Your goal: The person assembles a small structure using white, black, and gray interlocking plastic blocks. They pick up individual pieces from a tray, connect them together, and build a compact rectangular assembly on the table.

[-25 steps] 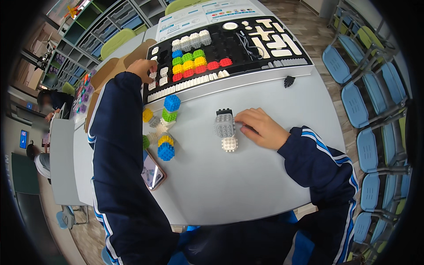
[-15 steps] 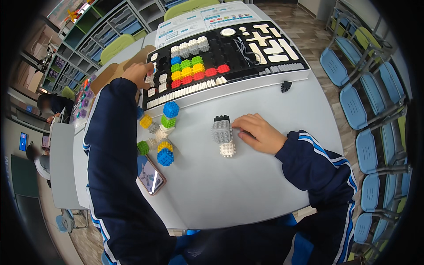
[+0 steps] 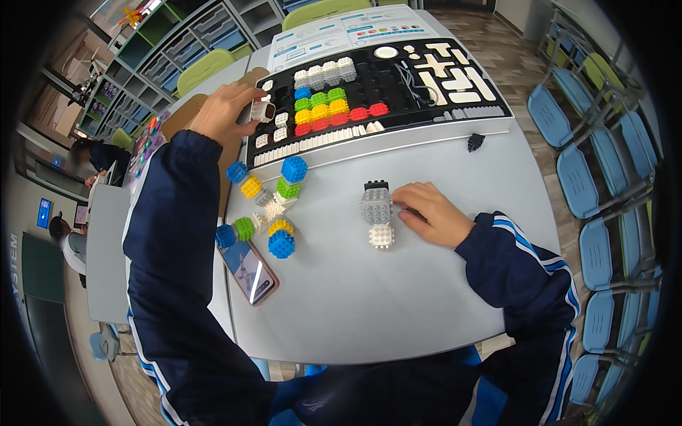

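My left hand (image 3: 226,112) is over the left end of the kit tray (image 3: 369,142), its thumb and fingers closed on a small white block with a dark face (image 3: 263,111). My right hand (image 3: 435,215) rests on the table with fingers slightly bent and apart, holding nothing. Its fingertips are right beside a stacked piece made of a black block (image 3: 376,185), grey studded blocks (image 3: 375,206) and a white studded block (image 3: 381,236); whether they touch it I cannot tell. To the left stands a branching model (image 3: 274,208) of blue, green, yellow, grey and white blocks.
The tray holds rows of coloured blocks (image 3: 321,112), white connectors and a cable (image 3: 406,79). Behind it lies an instruction sheet (image 3: 312,44). A phone (image 3: 250,275) lies beside the model, and a black piece (image 3: 475,143) sits near the tray's right front. Blue chairs (image 3: 577,181) line the right.
My left hand has lifted the white block from the tray's left end, and its dark face now shows. My right hand stays beside the grey stack. The whole view has shifted slightly.
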A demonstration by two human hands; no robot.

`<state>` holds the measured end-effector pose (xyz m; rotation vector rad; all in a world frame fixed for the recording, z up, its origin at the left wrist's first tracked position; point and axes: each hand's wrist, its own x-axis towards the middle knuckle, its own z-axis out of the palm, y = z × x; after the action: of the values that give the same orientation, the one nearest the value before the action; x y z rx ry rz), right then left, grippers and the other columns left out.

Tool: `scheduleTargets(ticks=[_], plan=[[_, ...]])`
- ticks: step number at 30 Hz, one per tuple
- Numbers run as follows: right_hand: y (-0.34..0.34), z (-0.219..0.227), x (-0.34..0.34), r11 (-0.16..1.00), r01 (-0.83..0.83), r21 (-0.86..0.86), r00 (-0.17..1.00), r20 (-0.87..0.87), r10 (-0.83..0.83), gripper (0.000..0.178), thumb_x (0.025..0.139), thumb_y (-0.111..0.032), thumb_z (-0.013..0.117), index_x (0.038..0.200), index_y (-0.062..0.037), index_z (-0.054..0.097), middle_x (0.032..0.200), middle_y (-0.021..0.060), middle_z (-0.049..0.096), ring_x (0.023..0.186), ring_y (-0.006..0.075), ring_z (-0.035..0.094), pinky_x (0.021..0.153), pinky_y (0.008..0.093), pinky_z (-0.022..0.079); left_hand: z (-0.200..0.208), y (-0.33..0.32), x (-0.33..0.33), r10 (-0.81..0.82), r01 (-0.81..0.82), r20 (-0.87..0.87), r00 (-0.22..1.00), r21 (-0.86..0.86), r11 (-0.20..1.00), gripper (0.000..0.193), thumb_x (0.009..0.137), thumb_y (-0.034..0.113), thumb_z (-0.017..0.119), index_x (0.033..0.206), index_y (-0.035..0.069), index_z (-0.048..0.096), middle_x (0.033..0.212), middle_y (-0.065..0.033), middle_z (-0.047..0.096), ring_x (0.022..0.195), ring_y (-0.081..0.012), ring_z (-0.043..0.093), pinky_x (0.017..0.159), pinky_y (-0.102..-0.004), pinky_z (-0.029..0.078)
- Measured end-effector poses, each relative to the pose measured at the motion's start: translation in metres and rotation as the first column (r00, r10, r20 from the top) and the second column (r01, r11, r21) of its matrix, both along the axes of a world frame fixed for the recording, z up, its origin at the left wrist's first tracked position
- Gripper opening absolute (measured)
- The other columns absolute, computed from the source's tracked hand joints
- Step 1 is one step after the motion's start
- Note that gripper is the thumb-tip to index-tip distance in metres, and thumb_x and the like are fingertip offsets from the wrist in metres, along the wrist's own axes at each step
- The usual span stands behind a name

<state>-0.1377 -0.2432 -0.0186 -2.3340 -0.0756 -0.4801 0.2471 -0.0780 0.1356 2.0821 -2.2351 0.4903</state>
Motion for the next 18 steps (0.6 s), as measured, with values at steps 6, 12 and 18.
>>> scheduleTargets(ticks=[6,12,18], plan=[[0.003,0.004,-0.001,1.000,0.013,0.011,1.000,-0.020,-0.013,0.028,0.090,-0.004,0.059,0.118,-0.0051,0.061,0.108,0.0080,0.063,0.095,0.0248,0.059,0.090,0.0365,0.041,-0.003,0.007,-0.004,-0.013,0.012,-0.027,1.000,-0.038,0.999,0.045,0.069,0.008,0.076,0.113,0.009,0.066,0.104,-0.0105,0.064,0.101,-0.0312,0.060,0.085,-0.0405,0.051],[0.002,0.004,-0.001,1.000,0.012,0.004,1.000,-0.016,-0.012,0.028,0.090,-0.003,0.059,0.118,-0.0050,0.061,0.107,0.0079,0.063,0.094,0.0241,0.059,0.090,0.0362,0.041,-0.014,0.013,-0.002,-0.021,0.017,-0.079,0.997,-0.058,0.998,0.043,0.072,0.006,0.075,0.114,0.007,0.067,0.113,-0.0103,0.061,0.105,-0.0313,0.059,0.090,-0.0394,0.051],[0.001,0.003,-0.001,1.000,0.015,0.004,1.000,-0.019,-0.015,0.029,0.089,-0.003,0.059,0.118,-0.0045,0.061,0.107,0.0081,0.062,0.094,0.0242,0.059,0.090,0.0363,0.041,-0.009,0.017,-0.034,-0.016,-0.031,-0.228,0.974,-0.202,0.979,0.041,0.072,0.005,0.076,0.111,0.007,0.066,0.115,-0.0086,0.062,0.106,-0.0278,0.060,0.091,-0.0354,0.050]])
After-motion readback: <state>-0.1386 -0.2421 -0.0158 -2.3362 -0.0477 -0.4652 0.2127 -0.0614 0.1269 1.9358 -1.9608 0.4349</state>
